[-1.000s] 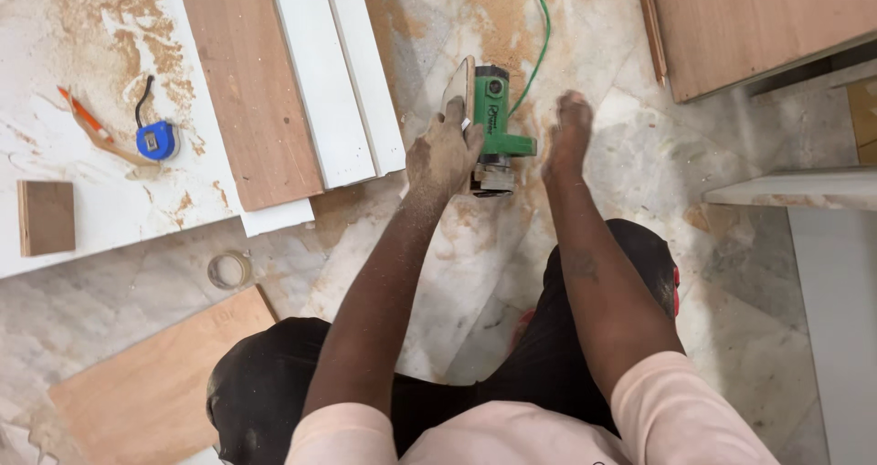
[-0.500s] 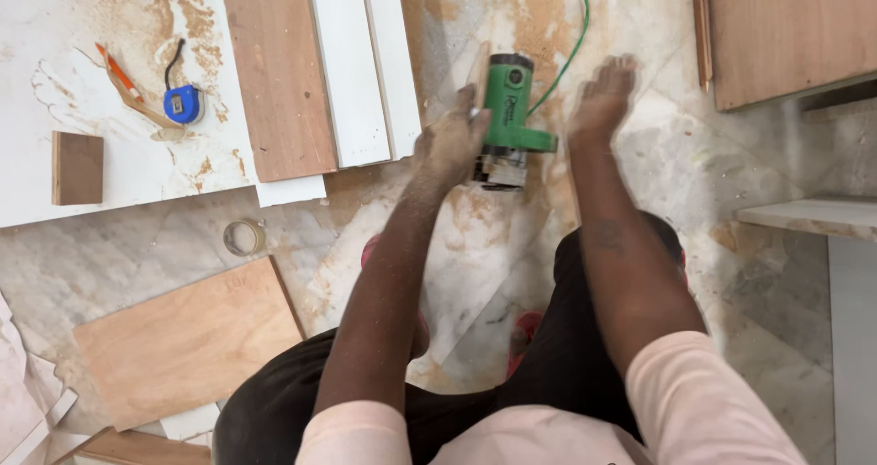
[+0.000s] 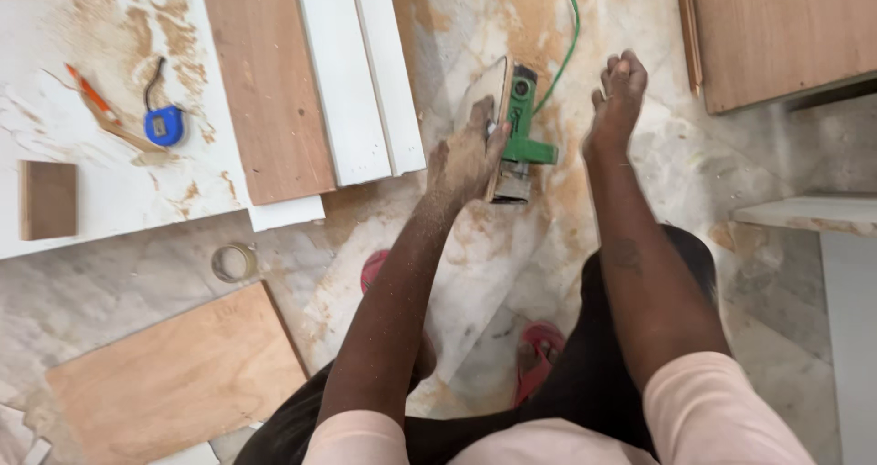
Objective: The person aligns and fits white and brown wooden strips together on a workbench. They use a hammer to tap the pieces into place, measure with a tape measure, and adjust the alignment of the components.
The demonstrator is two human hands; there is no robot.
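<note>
A green power saw [image 3: 525, 122] with a pale metal base plate lies on the sawdust-covered marble floor, its green cord [image 3: 568, 26] running off toward the top. My left hand [image 3: 468, 159], dusted with sawdust, grips the edge of the base plate, which stands tipped up on its side. A short way right of the saw, my right hand [image 3: 618, 95] hovers with its fingers curled in; it touches neither the tool nor the cord, and nothing shows inside it.
Left of the saw lie two white boards [image 3: 352, 72] and a plywood strip [image 3: 265, 81]. Further left are a blue tape measure [image 3: 164, 127], an orange pencil [image 3: 89, 93], a wood block [image 3: 47, 200] and a tape roll [image 3: 235, 262]. Plywood panels [image 3: 786, 26] [image 3: 178, 378] lie top right and bottom left.
My left hand has stayed on the saw and the base plate now stands more on edge. My right hand's fingers have curled in from spread.
</note>
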